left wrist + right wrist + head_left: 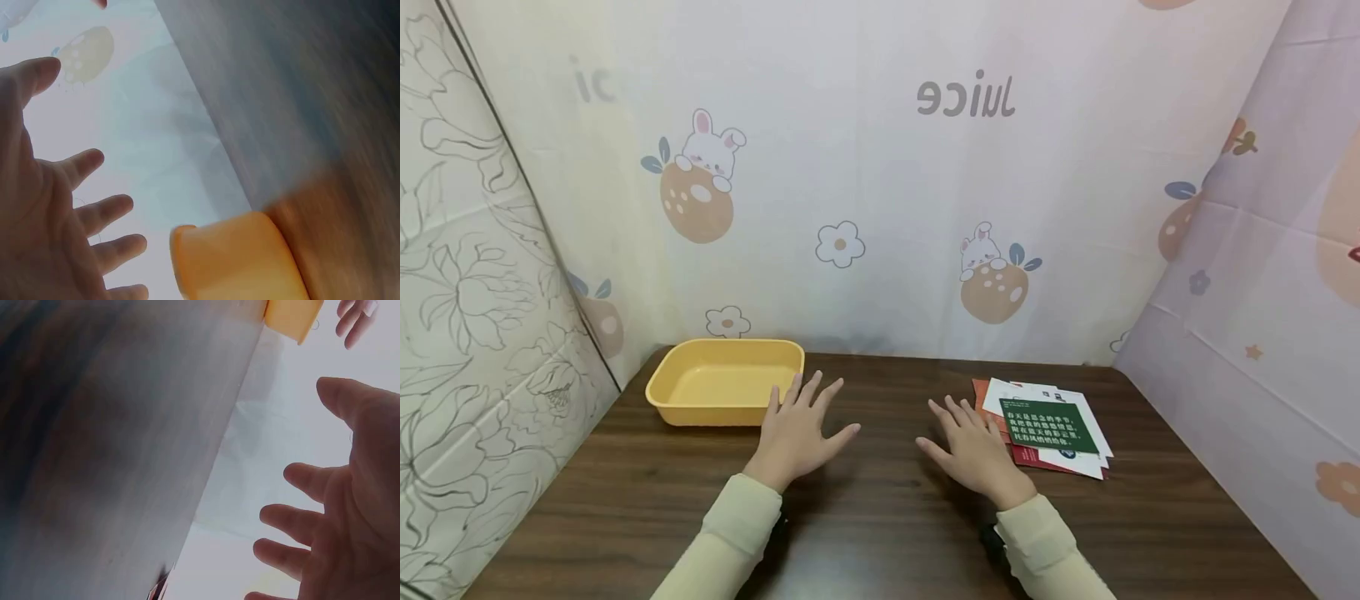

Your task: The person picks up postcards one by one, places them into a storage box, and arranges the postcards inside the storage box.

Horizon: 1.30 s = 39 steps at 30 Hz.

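My left hand (797,433) hovers over the table with fingers spread, just in front of the right end of a yellow plastic basin (722,414). Nothing is in its palm, as the left wrist view shows with the basin (237,262) apart from the fingers. To the right, my other hand (973,450) is held palm down with fingers spread and holds nothing. Beside it lies a loose pile of cards; a green card (1048,427) with white Chinese writing is on top, over white cards (1093,417) and red ones (1026,456).
The dark wood table (880,517) runs back to a patterned curtain (865,167) with rabbits and fruit. Another curtain (1262,333) closes the right side, and a flower-line sheet (482,292) hangs on the left.
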{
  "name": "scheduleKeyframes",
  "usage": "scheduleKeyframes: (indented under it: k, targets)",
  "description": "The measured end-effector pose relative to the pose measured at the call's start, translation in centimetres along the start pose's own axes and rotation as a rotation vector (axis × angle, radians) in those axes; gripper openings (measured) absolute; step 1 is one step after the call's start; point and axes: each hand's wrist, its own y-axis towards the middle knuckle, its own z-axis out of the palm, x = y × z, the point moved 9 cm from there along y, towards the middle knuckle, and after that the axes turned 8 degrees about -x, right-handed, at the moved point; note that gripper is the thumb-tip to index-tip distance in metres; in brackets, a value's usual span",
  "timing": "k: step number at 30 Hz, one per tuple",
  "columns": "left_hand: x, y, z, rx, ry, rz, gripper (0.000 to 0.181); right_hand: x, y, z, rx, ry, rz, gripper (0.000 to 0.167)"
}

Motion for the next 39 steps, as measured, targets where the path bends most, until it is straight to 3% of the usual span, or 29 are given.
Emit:
scheduleKeyframes:
  k: [11,25,39]
  targets:
    - [3.2,0.7,-2.5,-0.081,-0.023,-0.031,0.071,1.3,0.4,-0.3,-0.047,0.024,-0.039,0.064]
    - [11.7,1.2,-6.9,-0.141,-0.021,-0.158,0.069,3.8,1.3,0.6,-0.026,0.064,-0.091,0.060]
    - [18.8,0.2,-8.0,-0.122,-0.007,-0.299,0.072,6.0,1.8,1.6,-0.004,0.080,-0.136,0.059]
